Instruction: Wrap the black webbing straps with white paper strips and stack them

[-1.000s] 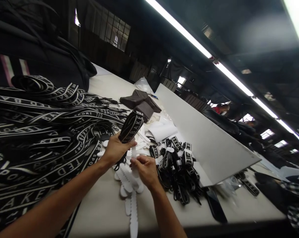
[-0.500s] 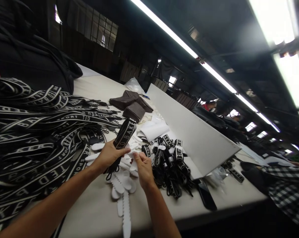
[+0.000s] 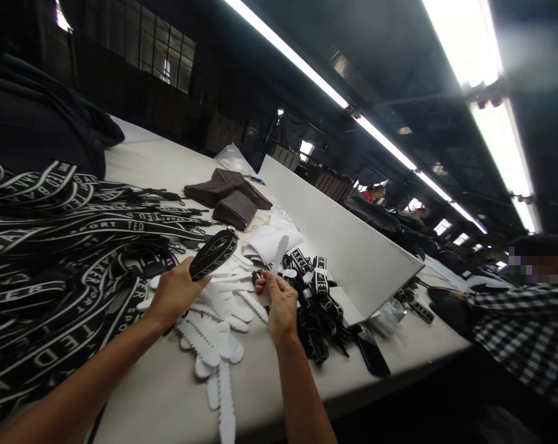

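left hand [image 3: 177, 293] wrapped round near end of folded black lettered strap [image 3: 216, 253], thumb along it, no visible slack; strap's long axis runs up from the fist, away and to the right. right hand [image 3: 282, 308] pinches white serrated strip [image 3: 279, 253] low down, thumb on fingers, rest of strip sticking up past the fingertips, top leaning slightly right. key relation: strip is right of strap, clearly apart, both long axes pointing away from the body, strip more upright. loose white strips [image 3: 209, 339] lie below, between the hands; bundled straps [image 3: 320, 283] just right of right hand.
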Demonstrator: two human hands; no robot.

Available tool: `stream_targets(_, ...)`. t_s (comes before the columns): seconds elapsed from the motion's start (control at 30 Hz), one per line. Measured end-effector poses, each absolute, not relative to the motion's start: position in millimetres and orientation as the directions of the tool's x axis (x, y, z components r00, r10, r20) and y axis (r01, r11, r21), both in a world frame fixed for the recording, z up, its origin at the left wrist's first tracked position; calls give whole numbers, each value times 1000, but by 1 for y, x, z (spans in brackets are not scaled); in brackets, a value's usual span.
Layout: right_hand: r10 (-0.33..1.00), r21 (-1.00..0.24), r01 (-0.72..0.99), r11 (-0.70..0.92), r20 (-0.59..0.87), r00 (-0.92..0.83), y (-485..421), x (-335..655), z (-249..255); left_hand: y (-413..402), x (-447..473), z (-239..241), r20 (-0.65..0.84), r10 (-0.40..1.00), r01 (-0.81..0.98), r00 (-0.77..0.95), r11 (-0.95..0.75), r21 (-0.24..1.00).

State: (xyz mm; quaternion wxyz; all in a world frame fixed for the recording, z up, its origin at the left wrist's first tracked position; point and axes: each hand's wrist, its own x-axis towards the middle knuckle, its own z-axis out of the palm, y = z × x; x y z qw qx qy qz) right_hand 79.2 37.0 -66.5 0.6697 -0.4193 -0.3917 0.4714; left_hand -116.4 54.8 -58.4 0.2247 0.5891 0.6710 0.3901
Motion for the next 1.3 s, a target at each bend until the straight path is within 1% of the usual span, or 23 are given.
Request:
stream_targets(0.07,966,-933,-294,207,147,212,39,88,-60,57,-119,-56,172,963,641,-207,1,768)
stream_targets(0.1,970,-938,-279,205,157,184,40,91,-58,58,-118,-56,179,962,627,-208,-10,779)
stream_targets(0.17,978,-951,-244,190,160,136,40,93,-56,56,-116,-55,172,961,557,-215,-24,830)
stream_targets(0.23,983,-964,-208,167,146,109,39,91,-57,52,-112,-55,153,972,442,-180,-59,895)
stream_targets(0.3,987,-974,-171,148,134,93,40,87,-61,46,-108,-52,159,984,283,-79,-131,950)
stream_targets(0.33,988,-977,-156,142,130,86,41,85,-62,42,-107,-50,165,986,196,-2,-161,967)
stream_targets(0.43,992,-986,-104,127,126,22,41,75,-64,33,-103,-45,158,946,-7,285,-163,987)
stream_targets(0.5,990,-989,-69,129,132,-50,41,69,-63,29,-102,-43,161,883,-77,441,-142,987)
stream_targets(0.57,980,-988,-46,149,153,-124,39,64,-64,27,-102,-44,133,840,-115,527,-85,990)
stream_targets(0.6,976,-987,-44,155,160,-151,39,63,-65,27,-101,-46,96,830,-120,549,-35,992)
stream_targets(0.7,979,-988,-84,131,142,-149,37,62,-69,29,-101,-51,-11,830,-108,557,86,990)
stream_targets(0.77,988,-986,-138,96,111,-107,36,64,-71,32,-101,-54,4,846,-116,532,68,991)
stream_targets(0.83,988,-980,-179,86,107,-108,37,67,-73,33,-100,-55,42,870,-128,491,25,991)
stream_targets(0.9,984,-975,-180,134,152,-93,40,72,-74,33,-100,-55,53,893,-138,447,11,990)
stream_targets(0.97,973,-965,-129,230,232,3,44,78,-73,32,-99,-52,48,909,-164,413,22,986)
stream_targets(1.03,958,-958,-98,270,257,125,47,84,-70,30,-99,-50,58,919,-216,390,30,976)
stream_targets(1.1,949,-958,-138,253,218,226,50,87,-65,29,-99,-48,77,928,-286,365,33,958)
stream_targets(1.2,933,-936,-258,237,146,329,51,84,-57,28,-100,-47,83,930,-378,359,63,924)
stream_targets(1.3,937,-906,-358,228,103,335,48,71,-53,27,-101,-48,49,908,-384,417,127,915)
